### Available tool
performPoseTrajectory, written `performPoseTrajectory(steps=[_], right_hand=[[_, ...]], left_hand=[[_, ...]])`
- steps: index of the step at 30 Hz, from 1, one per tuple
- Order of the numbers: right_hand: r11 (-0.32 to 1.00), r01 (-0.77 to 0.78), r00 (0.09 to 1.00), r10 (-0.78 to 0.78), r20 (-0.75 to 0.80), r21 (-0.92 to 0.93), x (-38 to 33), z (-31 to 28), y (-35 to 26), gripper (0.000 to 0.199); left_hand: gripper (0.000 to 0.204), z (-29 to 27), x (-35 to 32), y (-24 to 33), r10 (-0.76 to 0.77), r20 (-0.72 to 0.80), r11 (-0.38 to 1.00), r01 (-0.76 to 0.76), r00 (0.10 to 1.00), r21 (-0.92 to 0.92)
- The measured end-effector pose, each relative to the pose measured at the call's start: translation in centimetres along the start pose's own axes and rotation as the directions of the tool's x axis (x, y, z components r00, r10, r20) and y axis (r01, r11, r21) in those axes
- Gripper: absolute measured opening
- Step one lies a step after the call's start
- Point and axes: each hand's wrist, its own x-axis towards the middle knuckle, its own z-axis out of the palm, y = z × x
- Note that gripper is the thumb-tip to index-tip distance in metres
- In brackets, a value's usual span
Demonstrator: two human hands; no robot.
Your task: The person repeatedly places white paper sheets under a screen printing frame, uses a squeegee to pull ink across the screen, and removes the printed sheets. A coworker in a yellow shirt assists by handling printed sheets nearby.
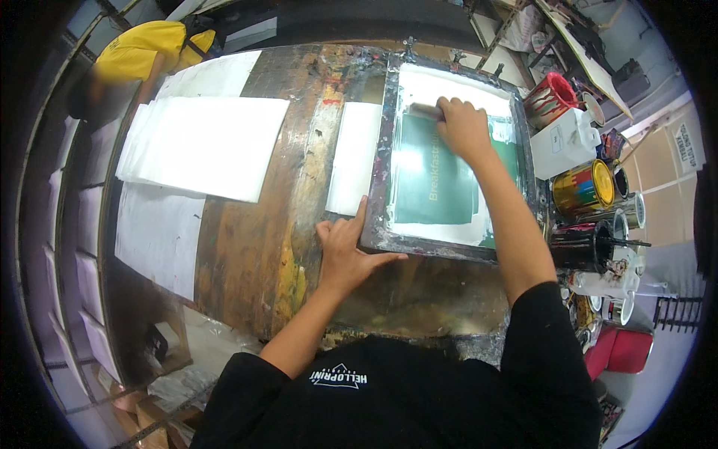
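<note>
The right hand (pixel 462 129) clasps a flat squeegee (pixel 425 111) over smooth green mesh (pixel 458 203); the left hand (pixel 346 254), fingers splayed, touches the paint-crusted rectangular frame (pixel 441 251) at its corner.

The paint-stained brown wooden counter (pixel 250 247) carries, toward its right, a dark-framed rectangular screen (pixel 419 191). Along the screen's left edge lies a narrow strip of white paper (pixel 355 153); farther left lies a stack of white rectangular paper sheets (pixel 202 142). Right of the screen stands a boxy white plastic jug (pixel 559 146), between a round red bucket (pixel 547 99) behind and a round yellow-rimmed tin (pixel 583 187) in front.
</note>
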Motion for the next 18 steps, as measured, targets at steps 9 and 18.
performPoseTrajectory(steps=[9, 18], right_hand=[[0.989, 0.051, 0.996, -0.061, 0.071, 0.140, -15.9, -14.0, -8.0, 0.045], [0.990, 0.118, 0.819, -0.142, -0.556, -0.079, -4.9, -22.4, -4.7, 0.062]], left_hand=[[0.111, -0.6, 0.9, 1.7, -0.130, -0.025, 0.806, 0.091, 0.991, -0.585], [0.109, -2.8, 5.4, 4.5, 0.113, -0.063, 0.991, -0.117, 0.992, -0.062]])
